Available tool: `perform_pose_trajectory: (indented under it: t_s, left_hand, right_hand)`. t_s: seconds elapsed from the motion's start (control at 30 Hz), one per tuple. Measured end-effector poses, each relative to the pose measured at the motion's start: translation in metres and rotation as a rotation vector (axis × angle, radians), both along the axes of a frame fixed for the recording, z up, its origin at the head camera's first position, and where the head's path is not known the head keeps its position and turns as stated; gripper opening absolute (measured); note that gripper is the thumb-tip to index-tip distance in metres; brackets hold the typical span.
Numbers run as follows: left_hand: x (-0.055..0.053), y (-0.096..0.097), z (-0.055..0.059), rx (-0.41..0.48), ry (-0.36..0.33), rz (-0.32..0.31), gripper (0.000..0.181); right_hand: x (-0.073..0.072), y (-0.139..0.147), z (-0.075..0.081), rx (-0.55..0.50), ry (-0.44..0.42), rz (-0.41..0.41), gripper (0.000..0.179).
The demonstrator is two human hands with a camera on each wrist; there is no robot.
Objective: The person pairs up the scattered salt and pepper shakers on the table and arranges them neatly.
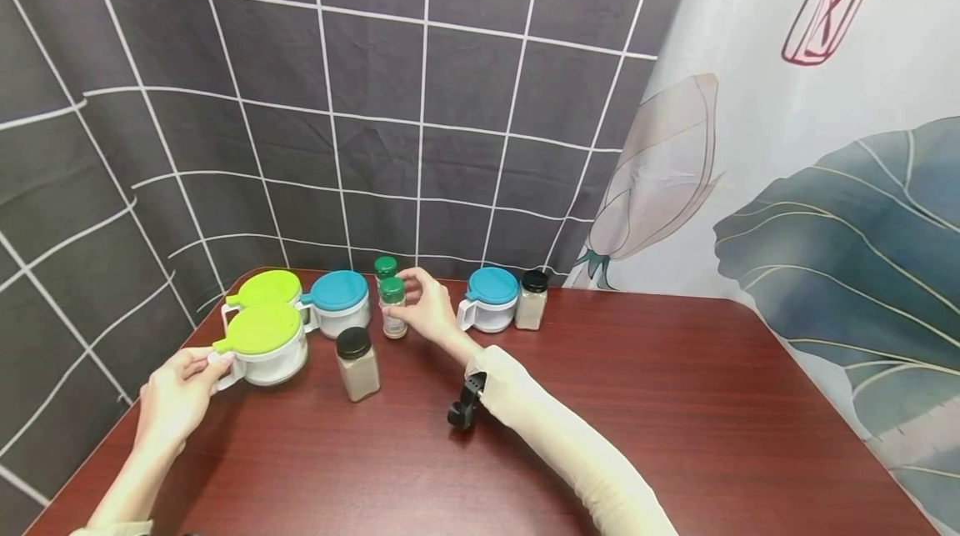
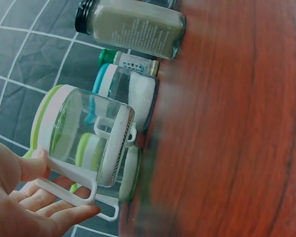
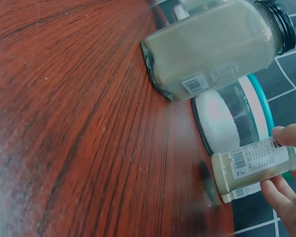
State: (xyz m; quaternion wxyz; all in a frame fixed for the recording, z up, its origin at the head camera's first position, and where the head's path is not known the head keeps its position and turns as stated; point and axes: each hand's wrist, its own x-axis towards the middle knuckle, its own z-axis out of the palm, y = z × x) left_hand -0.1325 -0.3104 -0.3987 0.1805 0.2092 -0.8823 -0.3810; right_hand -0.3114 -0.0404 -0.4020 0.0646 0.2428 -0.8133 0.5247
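Note:
My left hand (image 1: 174, 396) grips the white handle of a clear seasoning jar (image 1: 273, 363) with a lime-green lid. In the left wrist view, the thumb lies on top of that handle and the fingers pass beneath it. A second green-lidded jar (image 1: 268, 283) stands just behind. With thumb and fingertips, my right hand (image 1: 435, 313) pinches a small green-capped spice bottle (image 3: 251, 164) near its cap. Another green-capped bottle (image 1: 385, 266) is right behind it, partly hidden. To their left stands a blue-lidded jar (image 1: 341, 303); in front is a black-capped square bottle (image 1: 360, 371) of pale powder.
Farther right, a second blue-lidded jar (image 1: 491, 301) stands beside another black-capped bottle (image 1: 532, 303). A dark tiled-pattern cloth (image 1: 375, 152) hangs behind the red-brown table (image 1: 637, 386), and a floral cloth (image 1: 810, 252) hangs at right.

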Motion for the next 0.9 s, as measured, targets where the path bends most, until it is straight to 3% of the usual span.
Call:
perform_pose_trajectory:
  t_s: [0.37,0.9]
  left_hand:
    - [0.000,0.007,0.009,-0.002,0.008,-0.026,0.045]
    - [-0.003,0.015,0.021,-0.014,0.045,-0.040,0.040]
  right_hand:
    - [0.001,0.010,0.001,-0.003,0.021,-0.017,0.048]
    - [0.004,0.027,0.005,-0.019,0.061,0.021,0.050]
